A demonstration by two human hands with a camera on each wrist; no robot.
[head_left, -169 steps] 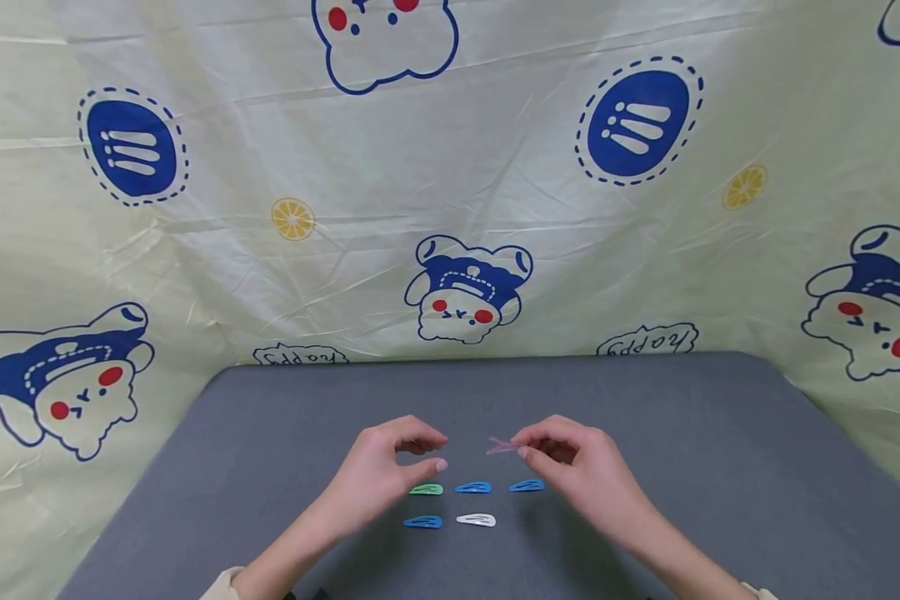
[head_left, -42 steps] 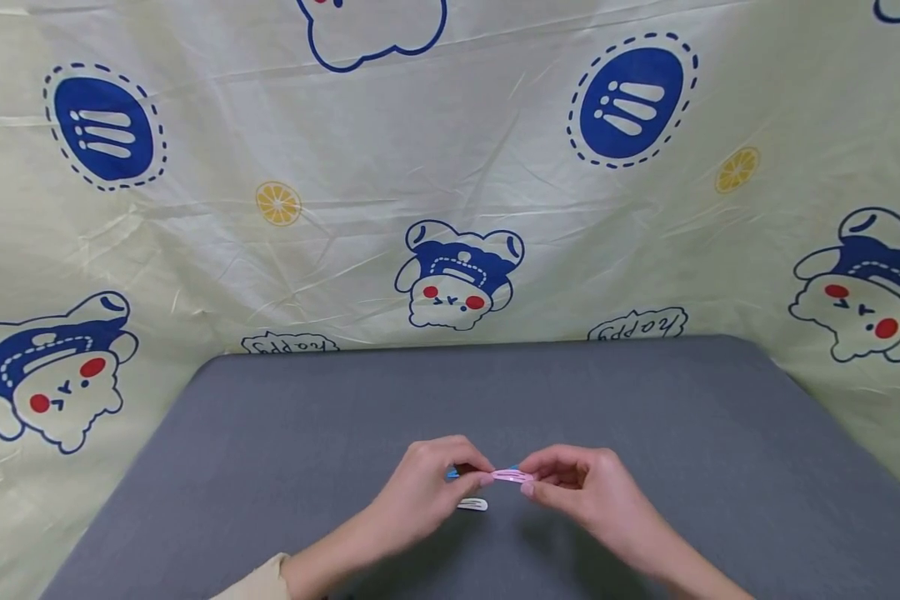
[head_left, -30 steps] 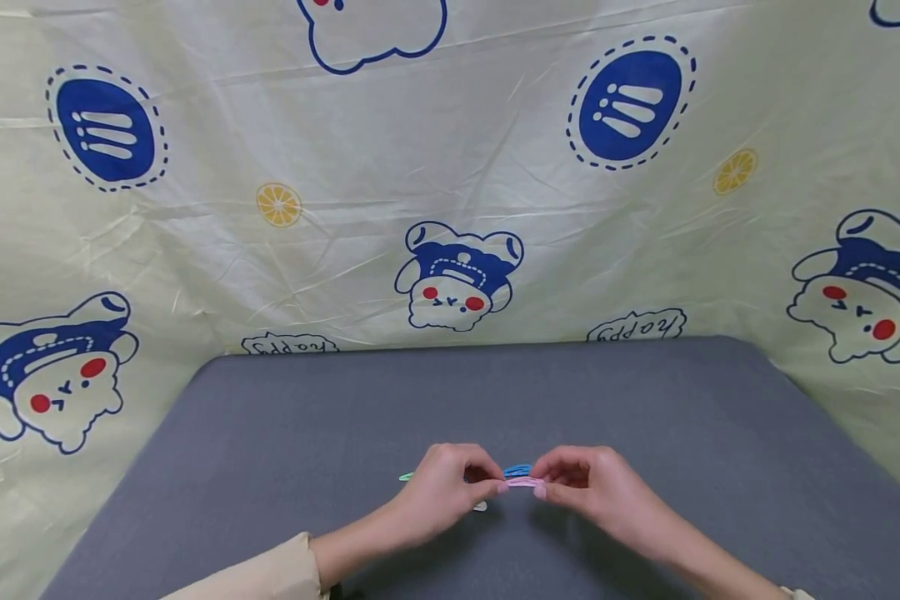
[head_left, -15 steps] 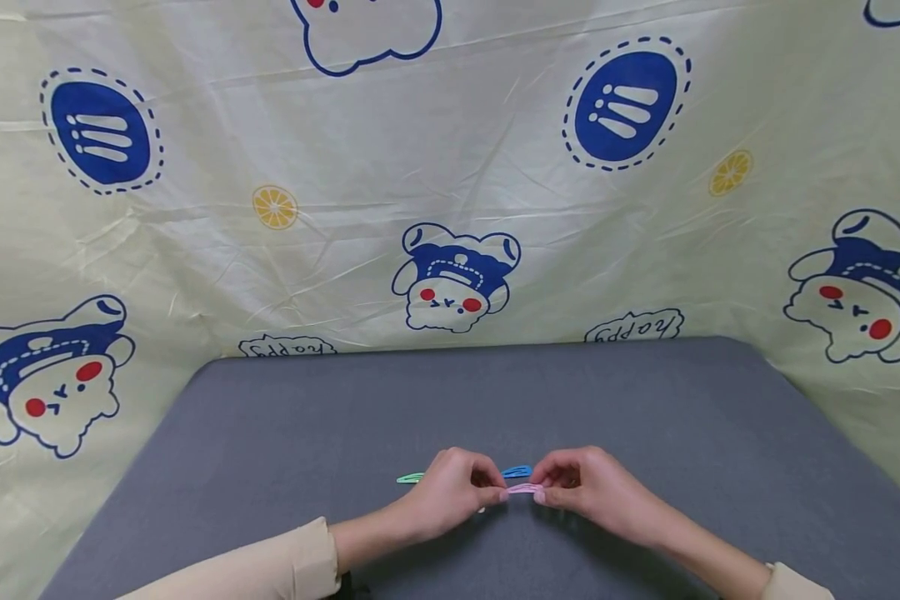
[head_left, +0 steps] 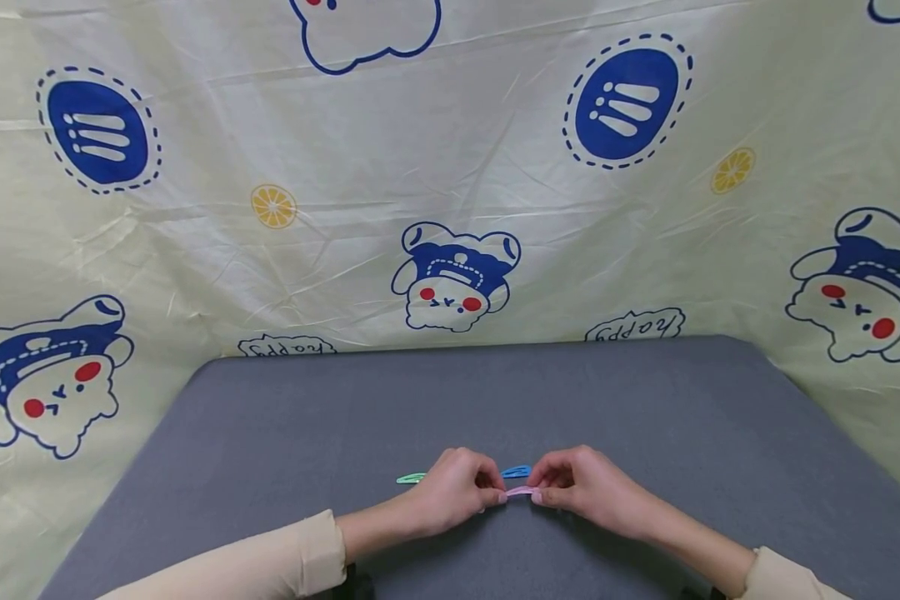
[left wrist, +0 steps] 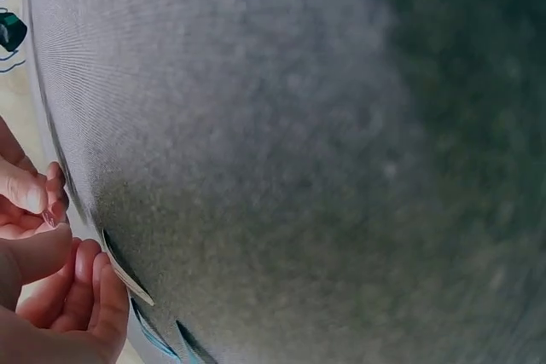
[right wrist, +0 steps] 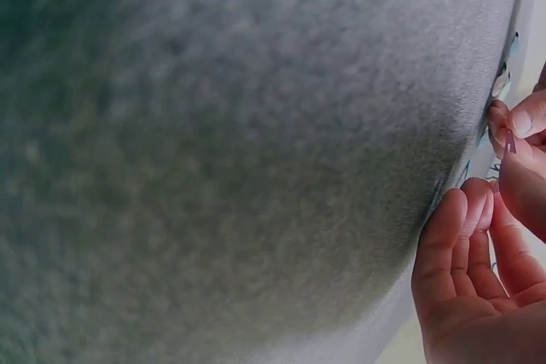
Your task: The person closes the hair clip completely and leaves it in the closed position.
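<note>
A pink snap hair clip [head_left: 521,491] spans the gap between the two hands, low over the grey table. The left hand [head_left: 453,493] pinches its left end between thumb and fingers. At the other end, the thumb and index finger of the right hand [head_left: 591,492] grip it. Just behind the pink clip lies a blue hair clip [head_left: 517,472]. A green hair clip [head_left: 410,478] shows partly past the left hand. In the left wrist view, a white hair clip [left wrist: 128,280] and a blue one [left wrist: 153,334] lie beneath the left fingers; the left hand mostly hides them in the head view.
The grey cloth-covered table [head_left: 307,425] extends behind and to both sides of the hands. A pale printed curtain [head_left: 360,167] hangs beyond its far edge. Light sleeves [head_left: 270,554] cover both forearms.
The left hand, earlier apart and empty, now holds the pink clip with the right. The clip, splayed apart earlier, now looks narrow. Both hands moved slightly nearer the body; little differs over the last half second.
</note>
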